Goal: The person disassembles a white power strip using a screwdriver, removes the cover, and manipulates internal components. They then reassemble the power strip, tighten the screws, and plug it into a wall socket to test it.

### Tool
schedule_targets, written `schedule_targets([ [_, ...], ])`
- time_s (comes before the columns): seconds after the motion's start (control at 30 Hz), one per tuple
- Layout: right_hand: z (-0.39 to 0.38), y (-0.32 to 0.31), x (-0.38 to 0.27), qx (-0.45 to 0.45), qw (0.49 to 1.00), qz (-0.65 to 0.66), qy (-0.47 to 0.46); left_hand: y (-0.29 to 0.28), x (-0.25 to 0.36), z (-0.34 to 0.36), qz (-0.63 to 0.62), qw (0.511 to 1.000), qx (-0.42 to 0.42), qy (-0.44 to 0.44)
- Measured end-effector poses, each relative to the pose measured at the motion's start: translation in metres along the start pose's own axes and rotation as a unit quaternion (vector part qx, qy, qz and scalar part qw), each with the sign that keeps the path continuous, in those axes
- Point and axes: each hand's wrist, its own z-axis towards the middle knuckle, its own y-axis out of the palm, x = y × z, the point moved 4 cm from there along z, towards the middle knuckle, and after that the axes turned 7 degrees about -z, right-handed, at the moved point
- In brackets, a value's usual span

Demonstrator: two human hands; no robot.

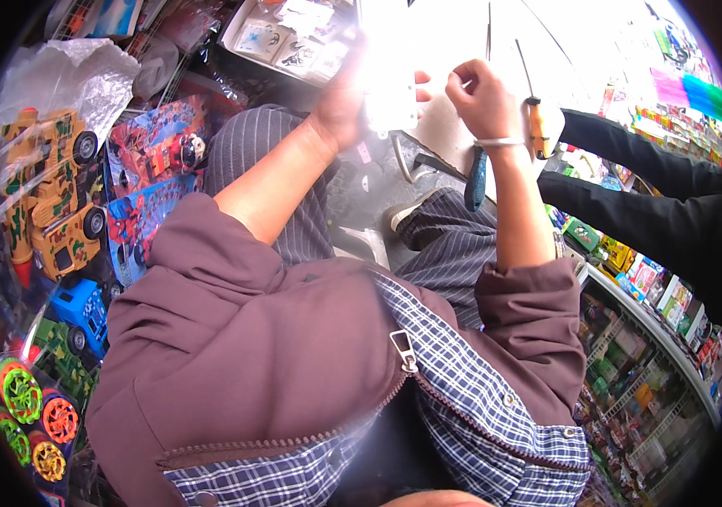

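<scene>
My left hand is wrapped round a white rectangular object, washed out by glare, with small knobs along its lower part. To its right, my right hand has curled fingers pinched together; whether anything small is in them I cannot make out. Just below and behind that hand lies a screwdriver with a blue handle. An orange-yellow handled tool with a long thin shaft is beside my right wrist, on a bright surface.
Camouflage toy trucks, coloured toy packages and plastic wheels crowd the left. An open box sits at top. Another person's dark-clothed limbs reach in from the right, over small packaged goods and a glass-fronted case.
</scene>
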Motion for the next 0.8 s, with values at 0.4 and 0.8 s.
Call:
schedule_targets([
  [0.4,-0.077,-0.018,-0.041,0.0,0.874,0.479,0.079,0.024,-0.001,-0.008,0.024,0.999,-0.024,0.017],
  [0.8,-0.091,-0.001,-0.046,0.032,0.845,0.523,0.104,0.022,-0.006,-0.004,-0.039,0.996,-0.074,-0.015],
])
